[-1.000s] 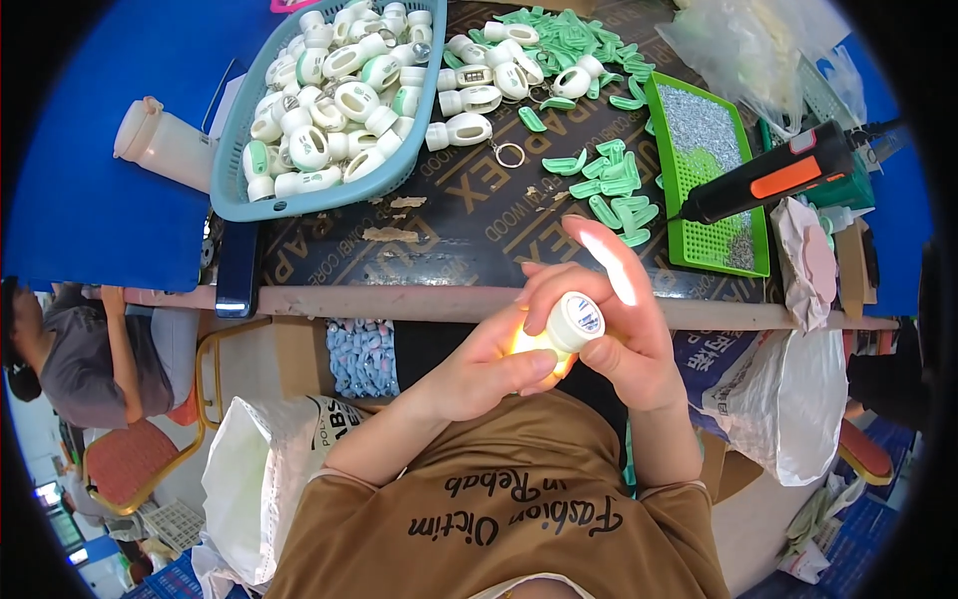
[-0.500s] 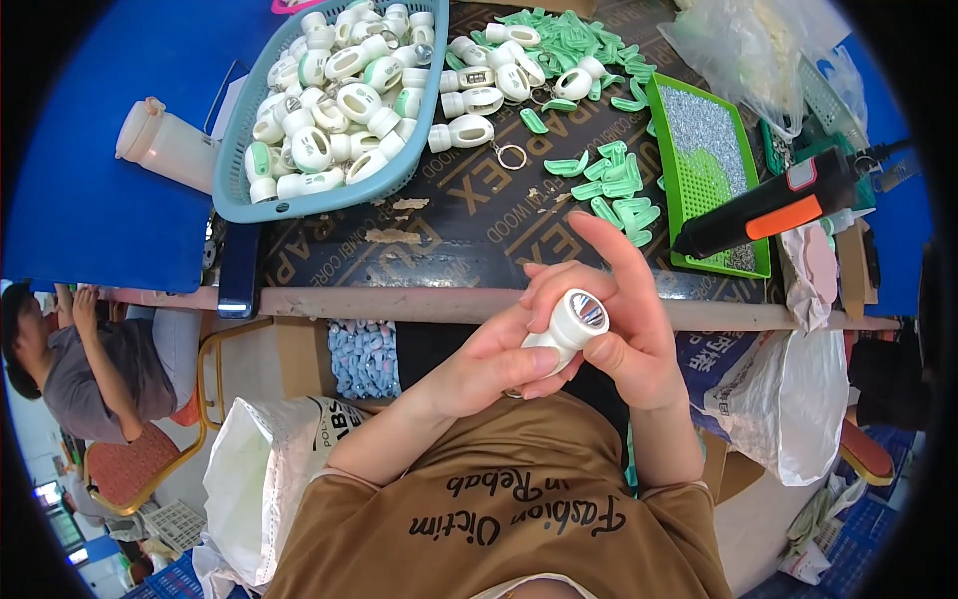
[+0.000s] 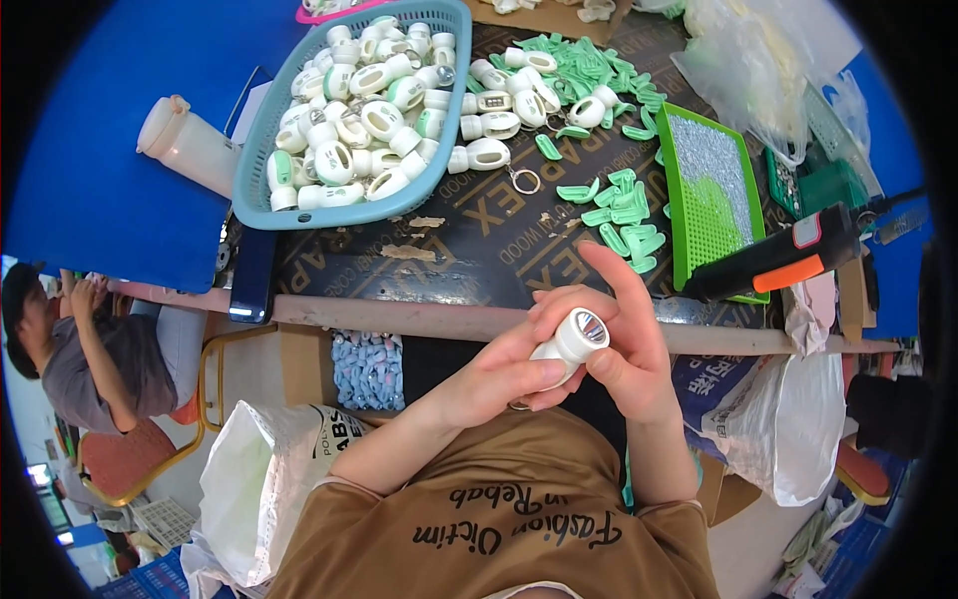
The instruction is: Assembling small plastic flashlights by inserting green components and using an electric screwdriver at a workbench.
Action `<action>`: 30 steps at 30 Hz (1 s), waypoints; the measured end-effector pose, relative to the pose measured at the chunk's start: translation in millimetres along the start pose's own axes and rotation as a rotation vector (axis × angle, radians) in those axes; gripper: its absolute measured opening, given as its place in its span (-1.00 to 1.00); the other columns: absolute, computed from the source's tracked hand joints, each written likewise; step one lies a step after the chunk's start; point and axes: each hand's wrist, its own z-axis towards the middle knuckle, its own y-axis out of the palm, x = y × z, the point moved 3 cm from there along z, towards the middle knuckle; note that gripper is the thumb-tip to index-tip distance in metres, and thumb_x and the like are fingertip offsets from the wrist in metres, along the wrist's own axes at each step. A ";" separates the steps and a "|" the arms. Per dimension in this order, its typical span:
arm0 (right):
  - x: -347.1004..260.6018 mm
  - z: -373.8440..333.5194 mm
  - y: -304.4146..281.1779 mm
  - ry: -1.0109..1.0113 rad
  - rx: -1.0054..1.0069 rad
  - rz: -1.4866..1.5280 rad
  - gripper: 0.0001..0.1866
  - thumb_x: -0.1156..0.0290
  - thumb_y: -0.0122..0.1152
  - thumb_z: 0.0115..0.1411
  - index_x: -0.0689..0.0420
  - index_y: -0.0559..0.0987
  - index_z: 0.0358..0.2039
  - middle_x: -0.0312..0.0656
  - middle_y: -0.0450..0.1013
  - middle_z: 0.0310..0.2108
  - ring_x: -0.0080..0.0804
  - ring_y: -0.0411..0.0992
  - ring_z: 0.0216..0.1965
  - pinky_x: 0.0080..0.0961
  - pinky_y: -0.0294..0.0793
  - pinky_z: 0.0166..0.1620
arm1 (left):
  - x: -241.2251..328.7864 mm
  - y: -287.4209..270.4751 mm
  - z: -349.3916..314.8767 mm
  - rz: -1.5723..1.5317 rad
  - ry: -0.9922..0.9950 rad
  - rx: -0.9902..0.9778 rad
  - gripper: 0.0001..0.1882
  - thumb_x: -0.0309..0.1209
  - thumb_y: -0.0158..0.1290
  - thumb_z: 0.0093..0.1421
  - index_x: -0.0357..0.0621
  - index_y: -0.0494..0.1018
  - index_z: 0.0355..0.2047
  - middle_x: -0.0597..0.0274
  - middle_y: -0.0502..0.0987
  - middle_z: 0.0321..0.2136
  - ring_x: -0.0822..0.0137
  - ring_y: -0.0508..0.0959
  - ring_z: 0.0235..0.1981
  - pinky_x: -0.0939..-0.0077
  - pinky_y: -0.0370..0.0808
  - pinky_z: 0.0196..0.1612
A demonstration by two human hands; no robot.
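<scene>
A small white flashlight (image 3: 576,337) is held in front of my body, its shiny reflector end tilted up and toward the right. My left hand (image 3: 499,371) is closed around its body, thumb along the side. At the head end, my right hand (image 3: 641,361) pinches the flashlight with the thumb by the rim, while its index finger points up and away. Fingers hide most of the flashlight's body. Beyond my hands lie loose green clip-shaped plastic pieces (image 3: 629,198) and another white flashlight (image 3: 486,155) with a key ring.
A blue basket (image 3: 329,217) full of white flashlights stands at the far left. On the right, a black electric screwdriver (image 3: 768,262) lies across a green tray (image 3: 675,205) of small metal parts. More green pieces (image 3: 589,65) are heaped behind. The table edge (image 3: 399,312) runs before me.
The view has shifted slightly, so the table contents sit a little lower and farther right. Both hands keep hold of the flashlight, with only slight finger movement.
</scene>
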 end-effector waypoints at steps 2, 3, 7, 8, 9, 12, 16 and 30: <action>1.6 -4.0 -2.3 0.049 0.031 0.018 -0.13 0.07 0.11 0.24 0.28 -0.09 0.32 0.01 0.45 -0.15 -0.19 0.40 -0.04 -0.16 0.25 0.17 | 5.6 3.1 3.0 0.042 -0.029 0.044 -0.64 -0.33 -0.14 0.29 -0.17 0.21 0.06 0.32 0.31 -0.38 0.59 0.23 -0.53 0.73 0.18 -0.50; 1.6 -5.5 -3.2 0.046 0.018 0.017 -0.13 0.07 0.11 0.24 0.28 -0.09 0.32 0.01 0.45 -0.15 -0.19 0.40 -0.04 -0.16 0.25 0.17 | 2.5 -3.1 1.6 0.027 -0.048 0.006 -0.58 -0.33 -0.11 0.30 -0.14 0.18 0.14 0.33 0.32 -0.35 0.59 0.25 -0.51 0.74 0.19 -0.49; 9.2 -8.7 -11.7 -0.015 0.106 -0.003 -0.21 0.31 0.17 0.21 0.23 -0.04 0.30 0.03 0.26 0.13 -0.29 0.29 0.10 -0.38 0.31 0.11 | 5.8 -14.9 -1.6 0.216 -0.015 0.170 -0.53 -0.39 0.02 0.24 -0.16 0.21 0.14 0.33 0.37 -0.27 0.59 0.34 -0.39 0.73 0.30 -0.35; 10.3 -10.1 -18.1 -0.053 0.118 -0.083 -0.22 0.30 0.18 0.20 0.23 -0.02 0.30 0.02 0.25 0.14 -0.28 0.27 0.11 -0.36 0.29 0.12 | 14.8 -17.3 -4.1 0.370 0.036 0.250 -0.52 -0.42 0.07 0.22 -0.18 0.24 0.13 0.33 0.40 -0.24 0.57 0.39 -0.33 0.70 0.35 -0.28; 11.4 -12.4 -23.0 -0.068 0.165 -0.192 -0.33 0.36 0.15 0.21 0.24 0.10 0.25 -0.02 0.30 0.10 -0.29 0.30 0.09 -0.34 0.26 0.15 | 35.0 -12.8 -4.3 0.541 0.194 0.372 -0.56 -0.43 0.13 0.17 -0.22 0.33 0.05 0.32 0.43 -0.18 0.51 0.43 -0.20 0.61 0.39 -0.15; 17.3 -24.9 -37.3 0.060 0.178 -0.362 -0.45 0.45 0.11 0.21 0.26 0.23 0.19 -0.05 0.36 0.03 -0.31 0.33 0.06 -0.37 0.27 0.14 | 111.4 -21.5 -1.0 1.236 0.521 0.676 -0.56 -0.44 0.17 0.09 -0.32 0.39 -0.02 0.12 0.52 -0.26 0.40 0.51 -0.23 0.49 0.46 -0.20; 25.8 -29.6 -37.3 0.114 0.253 -0.428 -0.61 0.54 0.11 0.16 0.27 0.40 0.04 -0.10 0.46 -0.11 -0.36 0.43 -0.06 -0.45 0.38 0.04 | 206.1 -62.2 21.5 1.859 0.865 0.826 -0.53 -0.40 0.17 0.09 -0.25 0.40 0.02 0.03 0.50 -0.14 0.18 0.49 -0.15 0.40 0.41 -0.10; 29.9 -29.9 -38.0 0.104 0.319 -0.502 -0.74 0.57 0.08 0.20 0.26 0.49 -0.07 -0.12 0.50 -0.26 -0.43 0.49 -0.24 -0.53 0.46 -0.14 | 194.3 -74.6 -41.2 1.857 0.737 1.038 -0.87 -0.46 0.08 0.16 -0.23 0.55 -0.31 0.11 0.56 -0.26 0.16 0.54 -0.19 0.40 0.43 -0.10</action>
